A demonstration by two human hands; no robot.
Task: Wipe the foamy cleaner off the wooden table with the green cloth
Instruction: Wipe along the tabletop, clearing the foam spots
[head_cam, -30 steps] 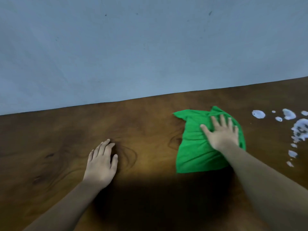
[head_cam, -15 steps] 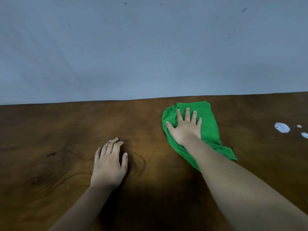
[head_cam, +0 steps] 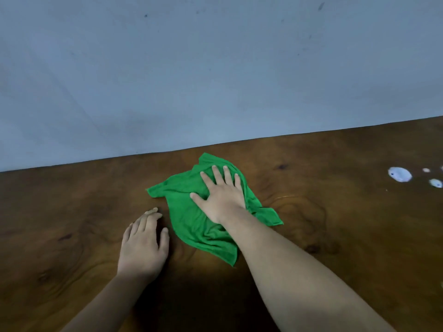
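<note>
A big gray-blue wall (head_cam: 215, 68) stands behind the brown table (head_cam: 72, 212). The green cloth (head_cam: 191, 219) lies mid-table. The right hand (head_cam: 219, 195) presses flat on it, fingers spread. The left hand (head_cam: 142, 245) lies flat on the table at the cloth's 8 o'clock. Little white foam blobs (head_cam: 399, 174) sit well apart, at its 3 o'clock.

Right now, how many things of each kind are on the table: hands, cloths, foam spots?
Hands: 2, the left hand and the right hand
Cloths: 1, the green cloth
White foam spots: 3 wholly in view
Total: 6
</note>
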